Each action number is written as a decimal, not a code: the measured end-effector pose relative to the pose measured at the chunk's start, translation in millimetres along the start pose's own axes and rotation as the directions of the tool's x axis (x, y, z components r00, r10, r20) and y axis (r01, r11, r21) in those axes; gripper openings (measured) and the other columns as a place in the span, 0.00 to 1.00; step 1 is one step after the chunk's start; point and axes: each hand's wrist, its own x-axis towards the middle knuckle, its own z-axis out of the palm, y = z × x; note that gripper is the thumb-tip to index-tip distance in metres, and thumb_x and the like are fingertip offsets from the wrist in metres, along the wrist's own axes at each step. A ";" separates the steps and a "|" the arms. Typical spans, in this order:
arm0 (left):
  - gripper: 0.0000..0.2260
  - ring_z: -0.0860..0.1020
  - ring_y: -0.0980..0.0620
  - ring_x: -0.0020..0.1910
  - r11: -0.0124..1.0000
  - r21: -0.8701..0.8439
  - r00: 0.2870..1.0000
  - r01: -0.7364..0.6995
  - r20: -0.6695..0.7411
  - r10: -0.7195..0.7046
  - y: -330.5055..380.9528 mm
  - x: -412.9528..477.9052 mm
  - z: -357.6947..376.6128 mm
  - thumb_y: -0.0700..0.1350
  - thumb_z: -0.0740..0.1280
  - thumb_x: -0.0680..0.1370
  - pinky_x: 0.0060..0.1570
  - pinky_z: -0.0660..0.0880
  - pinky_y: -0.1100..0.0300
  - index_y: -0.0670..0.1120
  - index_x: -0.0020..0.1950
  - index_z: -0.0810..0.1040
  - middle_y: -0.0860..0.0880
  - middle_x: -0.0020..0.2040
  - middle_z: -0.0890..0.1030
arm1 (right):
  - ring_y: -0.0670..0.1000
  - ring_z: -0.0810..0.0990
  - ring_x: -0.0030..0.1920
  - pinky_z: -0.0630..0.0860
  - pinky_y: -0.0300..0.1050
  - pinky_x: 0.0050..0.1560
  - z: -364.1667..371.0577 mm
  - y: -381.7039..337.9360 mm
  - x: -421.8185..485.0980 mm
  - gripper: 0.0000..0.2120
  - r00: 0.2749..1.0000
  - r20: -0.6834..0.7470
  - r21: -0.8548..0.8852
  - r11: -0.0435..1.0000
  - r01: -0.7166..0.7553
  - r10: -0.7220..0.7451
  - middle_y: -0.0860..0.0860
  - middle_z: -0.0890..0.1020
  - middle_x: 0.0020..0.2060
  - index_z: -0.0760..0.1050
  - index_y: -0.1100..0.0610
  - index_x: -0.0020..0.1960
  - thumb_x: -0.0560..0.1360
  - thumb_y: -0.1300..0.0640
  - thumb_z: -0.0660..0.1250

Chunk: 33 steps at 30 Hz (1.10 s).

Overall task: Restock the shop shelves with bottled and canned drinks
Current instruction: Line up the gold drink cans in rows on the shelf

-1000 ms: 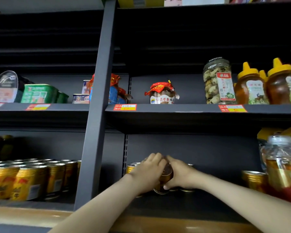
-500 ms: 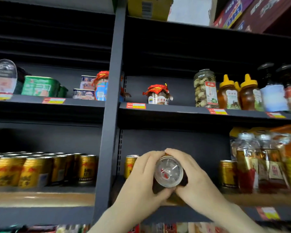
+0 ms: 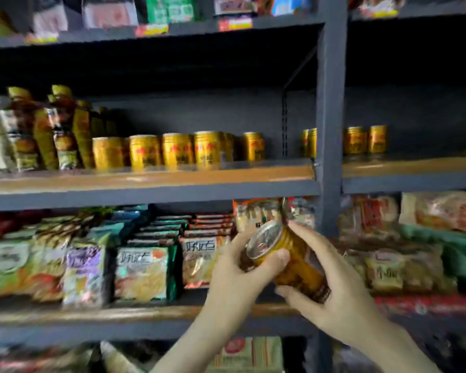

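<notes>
A gold drink can [image 3: 288,261] with a silver top lies tilted between both hands, in front of the snack shelf. My left hand [image 3: 234,275] grips its top end, thumb across the rim. My right hand [image 3: 334,286] wraps round its body and base. On the wooden shelf [image 3: 145,179] above stands a row of several matching gold cans [image 3: 178,150]. Two more pairs of gold cans [image 3: 363,140] stand right of the dark upright post [image 3: 330,117].
Bottles with gold labels [image 3: 46,133] crowd the left end of the can shelf. Bagged snacks and noodle packs [image 3: 143,270] fill the shelf below. Bare shelf board shows between the can row and the post. The picture is blurred.
Both hands have pulled the can out of the shelf and lowered it, tilted, in front of the snack shelf. The view has swung left and down.
</notes>
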 end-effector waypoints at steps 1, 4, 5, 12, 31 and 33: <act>0.19 0.83 0.51 0.44 0.977 -0.119 0.984 0.176 -0.008 -0.178 -11.9 -4.9 -10.1 0.57 0.78 0.65 0.44 0.81 0.53 0.50 0.52 0.82 0.48 0.47 0.85 | 0.35 0.64 0.70 0.70 0.33 0.62 16.0 1.1 -6.9 0.33 0.999 0.012 0.037 0.998 -0.051 0.051 0.29 0.62 0.69 0.56 0.28 0.71 0.69 0.31 0.65; 0.25 0.82 0.47 0.42 0.806 -0.320 0.846 0.498 -0.027 -0.533 -47.3 -18.1 -34.1 0.58 0.75 0.65 0.42 0.78 0.52 0.44 0.55 0.80 0.42 0.46 0.84 | 0.36 0.70 0.64 0.72 0.28 0.55 62.1 4.6 -27.5 0.32 0.982 0.020 0.141 0.972 -0.189 0.188 0.29 0.67 0.62 0.59 0.27 0.66 0.65 0.35 0.69; 0.26 0.81 0.47 0.42 0.748 -0.367 0.798 0.553 -0.024 -0.602 -58.4 -24.9 -40.3 0.60 0.71 0.67 0.41 0.77 0.54 0.43 0.57 0.80 0.42 0.46 0.83 | 0.37 0.72 0.62 0.72 0.28 0.54 77.3 6.6 -35.2 0.32 0.973 0.030 0.187 0.955 -0.232 0.230 0.30 0.68 0.61 0.61 0.29 0.65 0.64 0.36 0.71; 0.22 0.83 0.51 0.36 0.348 -0.558 0.485 0.754 0.114 -0.867 -135.2 -85.5 -68.3 0.59 0.60 0.77 0.31 0.79 0.62 0.42 0.51 0.83 0.45 0.44 0.84 | 0.36 0.71 0.62 0.70 0.30 0.58 153.7 19.6 -93.7 0.37 0.914 0.228 0.291 0.873 -0.392 0.335 0.32 0.68 0.59 0.63 0.42 0.64 0.62 0.50 0.80; 0.30 0.79 0.63 0.54 0.776 0.397 0.855 0.490 -0.045 -0.517 -178.1 -169.1 -81.9 0.59 0.74 0.63 0.53 0.77 0.63 0.61 0.63 0.68 0.59 0.55 0.81 | 0.39 0.75 0.61 0.73 0.47 0.65 177.2 30.4 -139.2 0.46 0.610 0.644 0.338 0.544 -0.768 0.461 0.38 0.74 0.62 0.61 0.35 0.68 0.56 0.42 0.82; 0.30 0.81 0.56 0.53 0.732 0.115 0.741 0.671 -0.060 -0.669 -177.8 -169.4 -83.1 0.61 0.75 0.60 0.54 0.79 0.56 0.57 0.59 0.73 0.53 0.54 0.83 | 0.44 0.72 0.67 0.73 0.52 0.66 172.4 33.1 -142.8 0.46 0.563 0.732 0.362 0.481 -0.798 0.383 0.42 0.68 0.69 0.62 0.33 0.69 0.56 0.35 0.79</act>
